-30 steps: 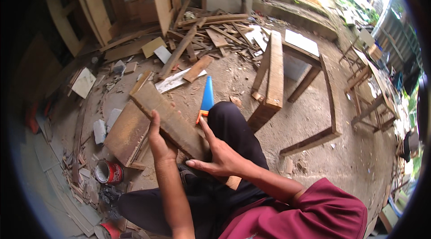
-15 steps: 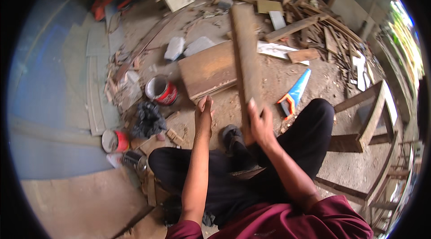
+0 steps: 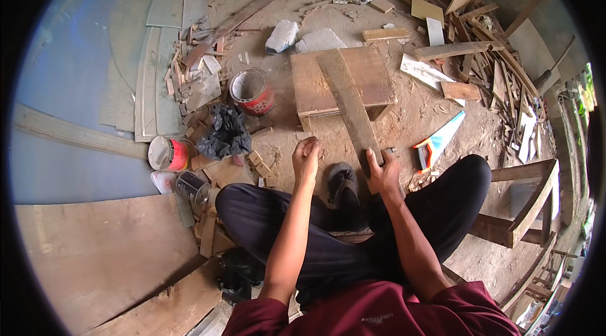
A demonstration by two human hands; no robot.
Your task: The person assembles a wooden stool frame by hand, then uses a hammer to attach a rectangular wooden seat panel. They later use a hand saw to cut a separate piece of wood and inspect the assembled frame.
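A long, flat wooden plank [image 3: 347, 99] slants away from me, its far end over the top of a low wooden box-like stool [image 3: 379, 80]. My right hand [image 3: 383, 172] is closed round the plank's near end, thumb on its upper face. My left hand [image 3: 306, 152] is raised just in front of the stool, off to the plank's left. Its fingers are curled in, and whatever they may hold is hidden. A handsaw [image 3: 440, 140] with a blue and white blade and orange-black handle lies on the floor to the right of the plank.
Left of the stool stand a red paint can [image 3: 252, 93] and a black plastic bag [image 3: 224, 134]; another red can [image 3: 169, 154] is farther left. Scrap wood [image 3: 499, 77] heaps up at the far right. A wooden frame [image 3: 524, 210] stands beside my right knee. Pale blocks [image 3: 282, 37] lie behind the stool.
The plank's far end has come down from a raised position toward the stool top, with my right hand still gripping it. My left hand stays curled. The whole view has shifted.
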